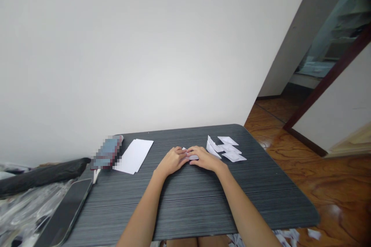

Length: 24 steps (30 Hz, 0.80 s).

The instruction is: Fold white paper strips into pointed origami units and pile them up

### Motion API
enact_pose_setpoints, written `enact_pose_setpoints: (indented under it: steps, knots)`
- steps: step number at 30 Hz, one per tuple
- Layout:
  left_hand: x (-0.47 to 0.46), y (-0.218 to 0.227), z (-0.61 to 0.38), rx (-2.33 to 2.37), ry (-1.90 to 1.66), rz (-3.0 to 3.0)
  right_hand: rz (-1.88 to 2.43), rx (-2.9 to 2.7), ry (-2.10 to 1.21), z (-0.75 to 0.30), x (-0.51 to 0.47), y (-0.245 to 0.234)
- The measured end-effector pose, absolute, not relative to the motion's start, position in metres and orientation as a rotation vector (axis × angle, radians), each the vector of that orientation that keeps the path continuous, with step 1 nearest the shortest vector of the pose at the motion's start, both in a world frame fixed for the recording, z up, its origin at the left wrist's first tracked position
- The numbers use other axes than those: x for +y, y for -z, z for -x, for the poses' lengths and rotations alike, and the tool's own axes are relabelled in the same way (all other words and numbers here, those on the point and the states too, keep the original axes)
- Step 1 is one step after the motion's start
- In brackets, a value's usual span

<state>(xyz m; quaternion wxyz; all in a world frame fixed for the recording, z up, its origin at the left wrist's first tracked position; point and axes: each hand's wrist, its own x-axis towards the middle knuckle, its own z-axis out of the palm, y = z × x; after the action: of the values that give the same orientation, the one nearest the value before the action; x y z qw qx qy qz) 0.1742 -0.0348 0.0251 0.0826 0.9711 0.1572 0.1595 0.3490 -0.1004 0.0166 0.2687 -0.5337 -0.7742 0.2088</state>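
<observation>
A small piece of folded white paper (193, 157) lies on the dark table between my hands, mostly covered by fingers. My left hand (174, 159) is closed on its left side, fingertips pressed to the paper. From the right, my right hand (202, 158) grips the same piece with fingers curled over it. To the right of my hands are several folded white paper pieces (228, 149), some lying flat and overlapping, others standing up. Flat white sheets (135, 156) are stacked to the left.
A pixelated item with a red edge (107, 152) sits at the table's back left. A dark phone (65, 212) lies along the left edge, beside clear plastic wrapping (26, 208). A white wall (174, 46) stands behind the table (197, 200). Paper scraps (286, 235) lie below the front edge.
</observation>
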Motion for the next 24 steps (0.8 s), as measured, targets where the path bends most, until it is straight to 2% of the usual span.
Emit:
enact_pose_setpoints:
  steps: [16,24]
  knots:
    - [-0.014,-0.02,-0.153,0.493,-0.264,-2.549,1.39,-2.06,-0.539,-0.353,-0.096,-0.008]
    - [-0.026,-0.016,-0.162,0.511,-0.47,-2.778,1.365,-2.098,-0.376,-0.345,-0.097,-0.014]
